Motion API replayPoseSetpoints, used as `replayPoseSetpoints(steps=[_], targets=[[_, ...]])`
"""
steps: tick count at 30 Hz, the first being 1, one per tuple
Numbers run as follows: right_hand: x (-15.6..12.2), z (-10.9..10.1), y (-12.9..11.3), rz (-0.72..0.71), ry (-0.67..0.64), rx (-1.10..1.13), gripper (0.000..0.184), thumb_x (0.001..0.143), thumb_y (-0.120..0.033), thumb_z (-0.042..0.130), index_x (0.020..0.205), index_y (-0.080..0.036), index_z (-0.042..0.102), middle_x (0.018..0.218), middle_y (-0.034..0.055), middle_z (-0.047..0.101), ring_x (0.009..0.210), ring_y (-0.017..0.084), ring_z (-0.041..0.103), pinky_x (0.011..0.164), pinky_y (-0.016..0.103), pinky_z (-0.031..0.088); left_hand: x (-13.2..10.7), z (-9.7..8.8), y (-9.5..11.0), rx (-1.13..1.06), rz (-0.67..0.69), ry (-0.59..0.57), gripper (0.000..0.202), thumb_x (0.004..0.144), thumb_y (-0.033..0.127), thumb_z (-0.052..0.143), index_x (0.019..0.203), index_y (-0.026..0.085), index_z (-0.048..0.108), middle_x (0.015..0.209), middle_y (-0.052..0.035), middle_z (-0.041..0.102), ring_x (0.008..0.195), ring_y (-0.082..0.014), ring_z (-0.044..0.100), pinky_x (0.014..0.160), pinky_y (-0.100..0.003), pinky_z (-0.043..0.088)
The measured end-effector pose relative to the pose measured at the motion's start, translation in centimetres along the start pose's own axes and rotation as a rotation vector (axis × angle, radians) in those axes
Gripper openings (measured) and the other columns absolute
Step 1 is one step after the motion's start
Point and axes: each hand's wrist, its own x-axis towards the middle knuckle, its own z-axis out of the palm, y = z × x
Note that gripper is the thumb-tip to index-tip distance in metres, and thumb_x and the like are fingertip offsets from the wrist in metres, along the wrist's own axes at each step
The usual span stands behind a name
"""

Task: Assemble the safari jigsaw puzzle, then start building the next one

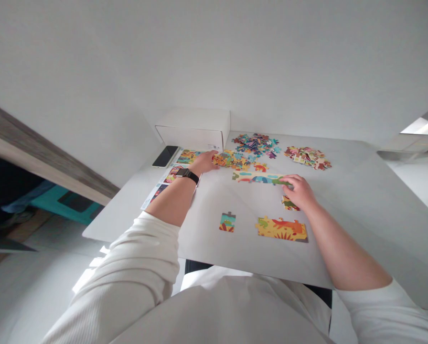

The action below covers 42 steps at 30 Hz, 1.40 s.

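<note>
My left hand (207, 162), a dark watch on its wrist, reaches the left edge of a heap of yellow-orange jigsaw pieces (231, 159). Its thumb and fingers are apart; I make out no piece between them. My right hand (300, 191) has curled fingers on the right end of a joined puzzle strip (257, 177) with a pale sky and blue and red shapes. Just under that hand lies a small green and yellow piece (289, 203), partly covered. Closer to me are a joined yellow section with orange animals (282, 229) and a single teal piece (227, 222).
Two more heaps, bluish pieces (256, 145) and reddish-cream pieces (308, 157), lie at the back. A white box (192, 131) stands against the wall beside a phone (165, 156). My left forearm partly covers a printed picture sheet (166, 179) on the white table (207, 243).
</note>
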Motion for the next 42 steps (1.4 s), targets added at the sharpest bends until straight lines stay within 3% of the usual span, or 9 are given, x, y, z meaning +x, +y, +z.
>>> replayPoseSetpoints(steps=[7, 10, 19, 26, 31, 36, 42], targets=[[-0.1, 0.0, 0.2, 0.006, 0.000, 0.005, 0.023, 0.093, -0.026, 0.066, 0.107, -0.027, 0.084, 0.116, 0.0105, 0.080, 0.113, 0.031, 0.074, 0.112, 0.055, 0.055, -1.8, -0.4, 1.9, -0.104, 0.216, 0.216, 0.071, 0.084, 0.033, 0.080, 0.151, 0.022, 0.061, 0.149, -0.0135, 0.064, 0.135, -0.0318, 0.065, 0.118, -0.046, 0.053], [-0.1, -0.1, 0.0, 0.016, -0.002, 0.009, 0.023, 0.092, -0.026, 0.066, 0.106, -0.027, 0.084, 0.115, 0.0098, 0.080, 0.113, 0.031, 0.073, 0.112, 0.056, 0.055, -2.6, -0.3, 2.7, -0.152, 0.227, 0.253, 0.068, 0.087, 0.030, 0.078, 0.152, 0.021, 0.060, 0.147, -0.0139, 0.064, 0.129, -0.0299, 0.067, 0.116, -0.044, 0.054], [-0.1, -0.1, -0.4, 0.028, -0.017, 0.042, 0.024, 0.091, -0.025, 0.066, 0.108, -0.028, 0.083, 0.119, 0.0090, 0.080, 0.116, 0.030, 0.072, 0.115, 0.055, 0.053, -2.7, -0.3, 1.2, -0.101, 0.020, 0.212, 0.080, 0.083, 0.026, 0.081, 0.158, 0.022, 0.054, 0.151, -0.0147, 0.066, 0.134, -0.0343, 0.065, 0.119, -0.047, 0.052], [-0.1, -0.2, -0.8, 0.013, -0.018, 0.047, 0.024, 0.092, -0.024, 0.067, 0.109, -0.028, 0.083, 0.118, 0.0090, 0.080, 0.115, 0.030, 0.073, 0.114, 0.054, 0.054, -2.1, -0.8, 0.9, -0.015, -0.114, 0.192, 0.068, 0.092, 0.029, 0.074, 0.156, 0.021, 0.055, 0.153, -0.0188, 0.063, 0.137, -0.0350, 0.065, 0.117, -0.046, 0.052], [-0.1, -0.5, -1.2, 0.001, -0.038, 0.047, 0.024, 0.092, -0.023, 0.068, 0.109, -0.029, 0.083, 0.119, 0.0082, 0.079, 0.117, 0.030, 0.072, 0.115, 0.054, 0.054, -1.3, -0.6, 0.8, 0.051, -0.109, 0.155, 0.065, 0.096, 0.040, 0.069, 0.157, 0.021, 0.055, 0.150, -0.0181, 0.067, 0.137, -0.0350, 0.065, 0.116, -0.045, 0.050], [0.0, -0.5, -1.1, 0.004, -0.034, 0.044, 0.025, 0.092, -0.022, 0.067, 0.110, -0.029, 0.083, 0.119, 0.0085, 0.079, 0.116, 0.030, 0.072, 0.114, 0.054, 0.054, -0.7, -0.3, 1.2, 0.144, -0.063, 0.114, 0.069, 0.095, 0.053, 0.069, 0.155, 0.022, 0.061, 0.154, -0.0177, 0.066, 0.143, -0.0411, 0.059, 0.121, -0.052, 0.045], [-0.1, -0.4, -1.1, 0.004, -0.032, 0.032, 0.031, 0.090, -0.016, 0.064, 0.111, -0.029, 0.083, 0.122, 0.0078, 0.079, 0.118, 0.029, 0.072, 0.113, 0.053, 0.055, -0.2, -0.2, 3.0, 0.077, 0.044, 0.151, 0.051, 0.099, 0.039, 0.063, 0.146, 0.021, 0.067, 0.149, -0.0131, 0.071, 0.141, -0.0324, 0.063, 0.123, -0.045, 0.046]])
